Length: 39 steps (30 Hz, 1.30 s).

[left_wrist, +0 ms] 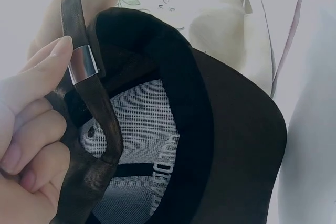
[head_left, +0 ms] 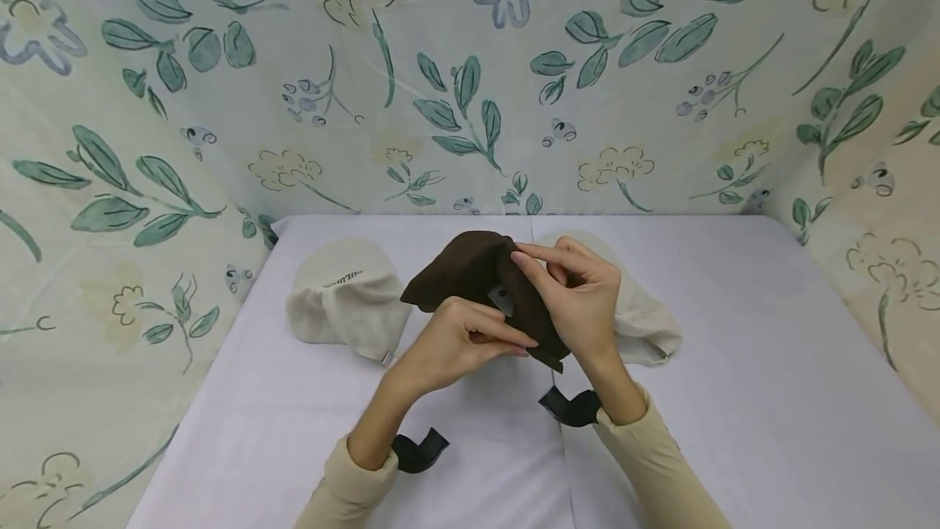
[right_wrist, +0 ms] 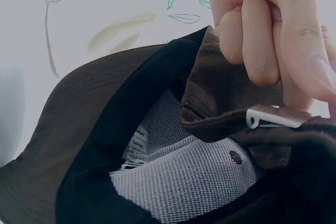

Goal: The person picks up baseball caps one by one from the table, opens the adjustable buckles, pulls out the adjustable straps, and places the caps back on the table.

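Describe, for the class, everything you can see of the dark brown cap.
The dark brown cap has a broad curved brim, a black inner band and whitish mesh lining showing pale, partly hidden lettering. The outside looks like cloth. At the back, a narrow strap runs through a shiny, metallic-looking buckle, its loose end sticking out. The cap is held up over a white-covered surface, its inside facing both wrist views. The left hand and right hand both grip it at the back.

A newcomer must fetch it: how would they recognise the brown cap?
On the white table, a cream cap lies left, a second cream cap right. Between them, the left hand and right hand hold the brown cap, the only dark one.
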{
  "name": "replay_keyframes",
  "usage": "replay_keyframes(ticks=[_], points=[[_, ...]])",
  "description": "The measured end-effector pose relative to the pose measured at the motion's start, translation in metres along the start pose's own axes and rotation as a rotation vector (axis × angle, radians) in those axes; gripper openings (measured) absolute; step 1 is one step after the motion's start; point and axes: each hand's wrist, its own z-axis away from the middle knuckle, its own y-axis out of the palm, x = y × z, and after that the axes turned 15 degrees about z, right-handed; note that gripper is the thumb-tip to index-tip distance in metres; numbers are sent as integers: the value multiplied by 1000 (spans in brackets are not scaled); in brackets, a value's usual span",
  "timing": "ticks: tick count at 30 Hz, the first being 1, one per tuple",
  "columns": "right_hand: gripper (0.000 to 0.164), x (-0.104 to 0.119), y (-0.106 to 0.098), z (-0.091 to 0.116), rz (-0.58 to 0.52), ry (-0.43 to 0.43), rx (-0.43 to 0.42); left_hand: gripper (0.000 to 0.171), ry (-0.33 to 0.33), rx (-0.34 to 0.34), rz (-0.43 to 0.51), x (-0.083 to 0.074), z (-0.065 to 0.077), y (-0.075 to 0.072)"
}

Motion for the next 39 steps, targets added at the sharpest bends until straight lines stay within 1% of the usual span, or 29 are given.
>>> replay_keyframes(ticks=[10,15,19,22,25,29,32,34,39], points=[[12,0,1,1,-8,8,14,10,-35,-17,57,1,-1,4],[13,1,2,1,-9,11,25,7,-26,-23,54,2,-2,4],[13,0,2,1,-7,12,26,7,-5,-4,42,2,-2,3],[13,-1,2,2,-4,16,31,7,6,7,60,1,-1,2],[13,-2,1,2,7,18,41,7,13,4,89,0,0,0],[13,-2,-1,1,16,12,53,7,25,-37,163,-3,2,-3],[13,-2,-2,1,8,5,58,7,27,-93,219,-7,3,-5],[14,-1,-3,0,7,1,61,6,21,-135,238,-10,4,-6],[15,0,-5,0,2,-13,88,6,2,-236,200,-21,7,-11]])
